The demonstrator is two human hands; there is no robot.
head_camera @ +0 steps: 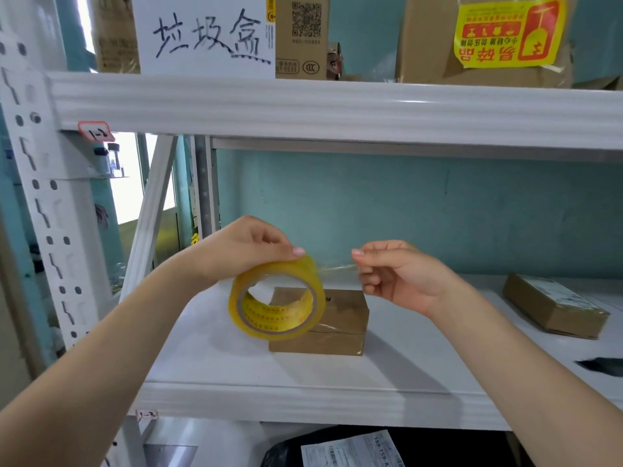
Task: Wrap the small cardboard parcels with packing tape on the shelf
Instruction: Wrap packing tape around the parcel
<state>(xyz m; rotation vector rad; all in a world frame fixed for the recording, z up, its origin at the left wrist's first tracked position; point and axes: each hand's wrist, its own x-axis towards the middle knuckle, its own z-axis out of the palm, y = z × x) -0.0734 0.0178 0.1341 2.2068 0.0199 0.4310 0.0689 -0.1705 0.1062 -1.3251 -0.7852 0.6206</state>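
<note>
My left hand (247, 246) grips the top of a yellow-cored roll of clear packing tape (277, 299), held upright above the white shelf (236, 362). My right hand (396, 269) pinches the free end of the tape (337, 268), and a short clear strip stretches between roll and fingers. Directly behind and below the roll a small brown cardboard parcel (340, 318) lies flat on the shelf; the roll hides its left part. A second small cardboard parcel (553, 305) with a white label lies at the shelf's right.
A white shelf beam (337, 109) runs overhead, carrying cardboard boxes (485, 38) and a handwritten white sign (205, 35). A perforated upright post (43, 203) stands at left. A dark scrap (601, 365) lies on the shelf at right. A black bag with a shipping label (350, 449) sits below.
</note>
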